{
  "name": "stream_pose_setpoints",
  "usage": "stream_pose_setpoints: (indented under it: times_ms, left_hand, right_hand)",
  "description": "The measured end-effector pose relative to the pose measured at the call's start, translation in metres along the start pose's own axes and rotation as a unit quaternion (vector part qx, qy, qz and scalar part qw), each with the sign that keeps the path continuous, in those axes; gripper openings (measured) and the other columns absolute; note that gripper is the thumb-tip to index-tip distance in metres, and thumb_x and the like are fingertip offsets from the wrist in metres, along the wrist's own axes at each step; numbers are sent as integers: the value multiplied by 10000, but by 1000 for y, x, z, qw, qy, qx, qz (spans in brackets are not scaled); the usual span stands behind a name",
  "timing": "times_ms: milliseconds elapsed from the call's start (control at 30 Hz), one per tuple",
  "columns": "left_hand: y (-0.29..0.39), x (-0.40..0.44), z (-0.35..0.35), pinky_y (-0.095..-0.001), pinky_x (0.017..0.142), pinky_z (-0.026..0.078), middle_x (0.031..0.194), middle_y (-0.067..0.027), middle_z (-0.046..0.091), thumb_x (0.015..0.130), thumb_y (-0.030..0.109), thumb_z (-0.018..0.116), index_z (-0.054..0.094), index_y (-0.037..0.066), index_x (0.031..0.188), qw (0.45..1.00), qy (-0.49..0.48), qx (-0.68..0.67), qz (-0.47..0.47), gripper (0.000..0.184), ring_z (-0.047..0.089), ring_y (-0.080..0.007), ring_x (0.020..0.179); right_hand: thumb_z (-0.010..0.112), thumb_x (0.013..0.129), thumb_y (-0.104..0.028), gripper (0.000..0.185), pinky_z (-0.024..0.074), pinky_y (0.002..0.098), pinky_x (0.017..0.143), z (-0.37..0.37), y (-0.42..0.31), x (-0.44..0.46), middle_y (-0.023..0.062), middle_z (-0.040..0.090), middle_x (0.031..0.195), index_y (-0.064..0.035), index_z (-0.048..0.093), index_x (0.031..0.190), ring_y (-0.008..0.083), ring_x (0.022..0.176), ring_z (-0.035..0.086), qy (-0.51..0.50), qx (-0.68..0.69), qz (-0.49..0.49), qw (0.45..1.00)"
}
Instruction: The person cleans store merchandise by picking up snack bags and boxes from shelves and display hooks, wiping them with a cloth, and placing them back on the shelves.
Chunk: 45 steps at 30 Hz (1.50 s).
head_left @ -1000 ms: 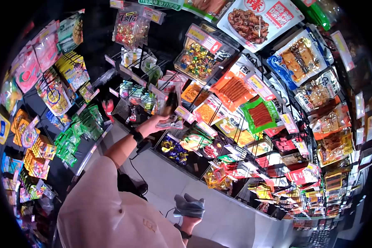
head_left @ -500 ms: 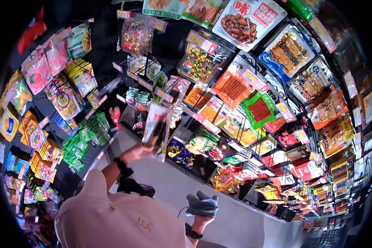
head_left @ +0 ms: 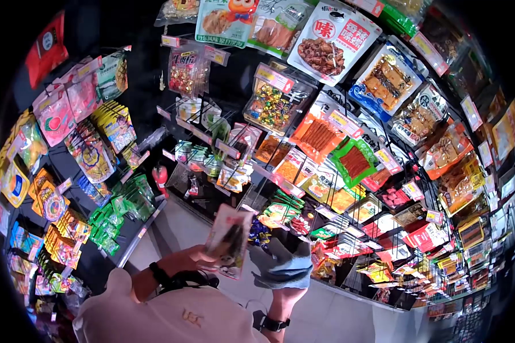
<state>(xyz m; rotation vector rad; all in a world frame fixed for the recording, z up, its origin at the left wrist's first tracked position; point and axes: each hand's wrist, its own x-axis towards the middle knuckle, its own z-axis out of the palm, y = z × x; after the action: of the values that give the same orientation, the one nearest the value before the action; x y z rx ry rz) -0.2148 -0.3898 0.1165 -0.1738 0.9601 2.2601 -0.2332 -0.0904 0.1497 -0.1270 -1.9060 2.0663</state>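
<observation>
Packet (head_left: 230, 243) nearer cloth (head_left: 281, 266); left hand (head_left: 195, 259) pinching packet, right hand (head_left: 290, 294) cloth-covered.

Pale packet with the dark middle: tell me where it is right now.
In the head view, the packet is below centre and slightly left, gripped at its lower left edge by the left hand, just left of the grey-blue fabric.

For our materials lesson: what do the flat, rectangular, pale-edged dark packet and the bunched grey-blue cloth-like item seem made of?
Flat, pale-edged dark packet: probably smooth plastic film, judging by its printed face and straight edges; gloss unclear.

Bunched grey-blue item: likely matt fabric, from its soft folds and lack of shine; fibre unclear.
</observation>
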Motion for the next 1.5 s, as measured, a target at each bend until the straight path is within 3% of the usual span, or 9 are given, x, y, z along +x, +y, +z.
stream_pose_setpoints:
  times_ms: [67,433,600,800,900,967,1033,1333,1500]
  left_hand:
    - [18,2,21,-273,959,461,1267,-44,571,872,100,694,460,-6,1360,989,-10,146,2,551,553,-118,1132]
    - [32,29,95,-252,797,485,1096,-23,646,859,136,706,538,-2,1287,964,-69,255,-30,479,589,-87,935]
    - [22,39,131,-255,806,483,1090,-17,615,861,110,694,490,9,1313,943,-132,302,43,506,574,-91,930]
    - [12,62,129,-268,863,473,1163,-27,613,800,179,716,480,18,1358,927,-186,325,8,626,575,-98,980]
    - [18,49,144,-256,869,483,1190,-39,599,813,132,700,489,12,1341,939,-188,284,50,581,578,-115,1010]
    - [13,51,141,-276,810,513,1141,-48,620,807,76,685,522,-2,1265,937,-151,306,76,493,592,-115,976]
    - [24,51,147,-295,850,532,1188,-78,603,856,-18,642,423,13,1359,891,-144,418,105,550,596,-121,1017]
    - [19,42,134,-281,649,506,898,-101,676,891,106,642,491,17,1301,772,-45,533,342,445,609,-93,763]
    - [26,44,106,-354,839,486,1050,-133,643,872,115,652,538,-1,1216,728,7,539,424,380,627,-219,954]
  right_hand:
    - [376,995,-337,450,483,491,937,17,-25,6,139,638,1139,-20,539,1269,329,1021,619,36,456,229,859]
    - [354,991,-301,508,449,422,973,-6,-54,-25,192,571,1233,64,432,1336,313,1064,577,-20,128,30,991]
    - [365,986,-280,463,479,388,901,-34,-60,-32,169,592,1159,66,468,1276,281,985,595,22,342,-23,939]
    - [452,941,-147,365,500,297,726,-22,-94,-43,112,640,942,94,540,1200,187,782,606,160,-391,-219,879]
    - [366,988,-254,421,500,342,881,-19,-101,-45,133,638,1106,57,525,1222,228,948,625,77,-25,-126,989]
    - [322,998,-331,507,450,378,990,-28,-75,-51,131,595,1223,37,481,1309,254,1096,584,28,404,-56,913]
    - [323,991,-390,558,396,401,1056,-36,-39,-54,109,518,1349,-11,433,1385,271,1221,517,34,454,-1,890]
    - [593,933,-247,473,373,369,1058,26,-94,-22,113,556,1294,12,497,1317,220,1194,518,-32,12,-172,985]
    - [615,827,-198,454,380,473,1026,63,-77,-15,172,531,1314,-64,565,1258,381,1232,488,-187,-308,-353,863]
